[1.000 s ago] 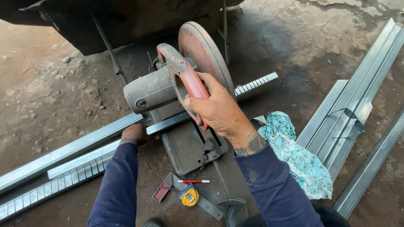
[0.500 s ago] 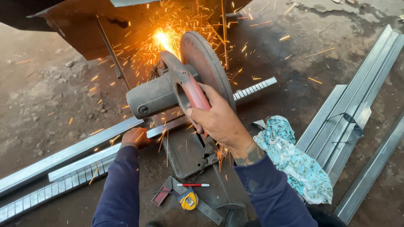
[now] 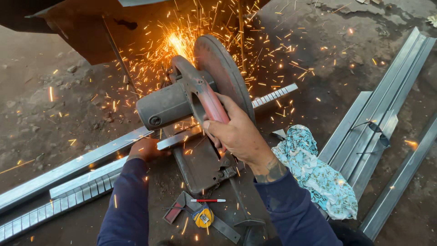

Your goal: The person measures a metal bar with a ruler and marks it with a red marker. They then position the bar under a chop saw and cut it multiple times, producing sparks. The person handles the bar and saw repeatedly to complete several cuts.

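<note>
Where sparks (image 3: 182, 43) glare, cut hidden, saw (image 3: 191, 100) masking left hand (image 3: 144, 149).

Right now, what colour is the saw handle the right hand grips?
Red, worn in places: the handle under the right hand, head view.

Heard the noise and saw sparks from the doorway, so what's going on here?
A person is cutting metal with a chop saw set on the ground. The right hand grips the saw's red handle with the disc down in the cut, and sparks fly off behind it. The left hand steadies the metal strip at the saw's base. A tape measure, a red marker and a patterned cloth lie nearby.
</note>
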